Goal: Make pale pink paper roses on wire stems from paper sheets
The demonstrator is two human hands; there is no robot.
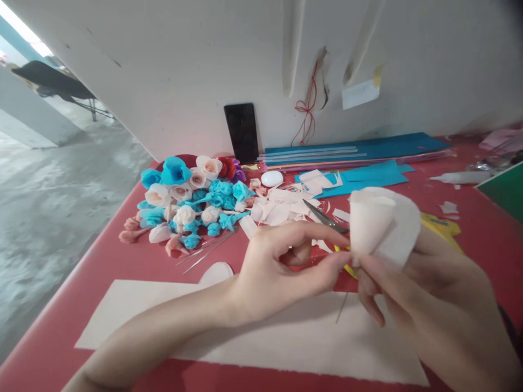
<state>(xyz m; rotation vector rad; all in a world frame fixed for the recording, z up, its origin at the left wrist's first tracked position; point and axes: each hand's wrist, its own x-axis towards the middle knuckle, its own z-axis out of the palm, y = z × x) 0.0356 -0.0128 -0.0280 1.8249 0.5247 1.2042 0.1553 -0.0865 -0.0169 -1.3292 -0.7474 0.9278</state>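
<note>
- The white paper flower (pixel 371 223), a cone with a wider petal around it, is held up over the red table (pixel 102 261), right of centre.
- The right hand (pixel 441 294) pinches it near the base with the thumb in front; the other fingers are partly hidden behind the petal.
- The left hand (pixel 278 267) has its thumb and forefinger at the base (I cannot tell whether they clamp it or only touch it).
- A thin wire (pixel 341 307) shows below the hands; its upper end is hard to make out.
- The scissors (pixel 324 216) lie behind, blades among white paper scraps (pixel 281 206), with the yellow handles mostly covered by the hands and paper.
- A long pale sheet (pixel 134 310) lies under both arms, its middle hidden; 1 rounded white paper shape (pixel 216 272) is partly covered by the left wrist.
- Blue, white, pink, red and purple flowers (pixel 211 214) are heaped at the left, many overlapping, and a dark red rim (pixel 190 159) shows behind them, too covered to identify.
- At the right, a white tube (pixel 466 177) lies on its side, contents out of sight, near a green board (pixel 504 190) cut off by the picture's edge.
- A paper note (pixel 361 95) is taped to the wall; any writing is unreadable. The black phone (pixel 242 132) leaning nearby has a dark face.
</note>
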